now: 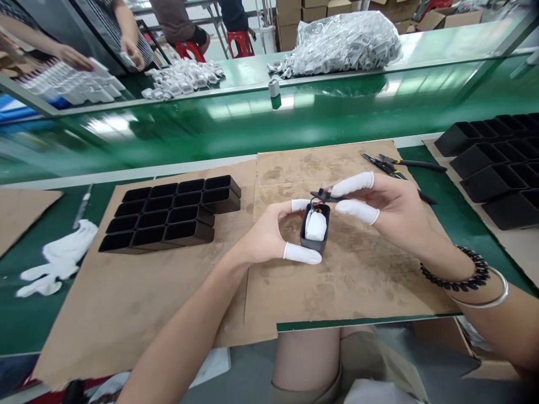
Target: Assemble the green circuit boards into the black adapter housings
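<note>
Cardboard mat (357,280), green bench (442,168). Left hand (263,235) pinching black case (314,242); right hand (387,210), at two o'clock, pinching its wires (319,203). Wire-tucking stage, seemingly; steady hold required.

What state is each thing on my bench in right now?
black casing: held up, open end upward, white insert inside.
wires: sticking out of the top.
left hand: gripping the black casing.
right hand: pinching the wires.
empty casings: lying stacked in rows.
pliers: lying untouched.
white glove: off, crumpled.
</note>
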Available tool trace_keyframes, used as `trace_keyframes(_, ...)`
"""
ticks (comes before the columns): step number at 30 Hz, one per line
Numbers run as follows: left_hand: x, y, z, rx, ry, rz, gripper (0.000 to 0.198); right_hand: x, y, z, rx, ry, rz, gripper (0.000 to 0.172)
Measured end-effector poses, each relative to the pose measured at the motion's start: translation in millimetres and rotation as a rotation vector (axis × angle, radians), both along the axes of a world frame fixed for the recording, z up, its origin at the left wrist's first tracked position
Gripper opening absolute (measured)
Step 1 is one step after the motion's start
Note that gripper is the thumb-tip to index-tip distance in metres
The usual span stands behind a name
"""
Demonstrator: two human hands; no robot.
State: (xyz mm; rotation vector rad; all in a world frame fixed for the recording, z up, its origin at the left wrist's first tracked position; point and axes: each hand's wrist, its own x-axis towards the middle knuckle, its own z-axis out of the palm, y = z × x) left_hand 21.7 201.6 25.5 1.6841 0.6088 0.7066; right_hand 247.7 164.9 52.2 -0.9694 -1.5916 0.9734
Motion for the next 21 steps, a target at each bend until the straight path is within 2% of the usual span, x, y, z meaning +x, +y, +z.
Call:
trace_keyframes(2, 4.2, -3.8, -4.0, 0.057, 0.062, 0.103, 0.064, -1.4, -1.5, 0.3, 0.044, -0.072, -0.088, 0.01)
trace_keyframes(6, 24.1, -15.9, -20.0, 0.26, 0.214, 0.518, 0.06, -4.3, -6.8, -6.9, 0.124, -0.297, -0.255, 0.007)
trace_keyframes(8, 36.4, -21.8, -28.7, 0.306, 0.265, 0.613, 0.06, -7.4, -10.2, -12.8, 0.176, -0.441, -0.332, 0.005)
trace_keyframes(13, 54.2, -30.6, -40.5, 0.294, 0.32, 0.628, 0.045, -21.5, -15.2, -28.5, 0.308, -0.759, -0.435, 0.015)
trace_keyframes(16, 48.6, -25.7, -36.3, 0.291, 0.328, 0.602, 0.046, -27.6, -14.1, -34.8, 0.279, -0.781, -0.422, 0.005)
trace_keyframes(19, 29.0, -9.8, -24.0, 0.231, 0.382, 0.396, 0.047, -24.6, -9.3, -36.7, 0.145, -0.68, -0.327, 0.012)
trace_keyframes(21, 12.7, 3.2, -16.3, 0.148, 0.438, 0.296, 0.041, -17.0, -3.4, -36.0, 0.175, -0.592, -0.285, 0.012)
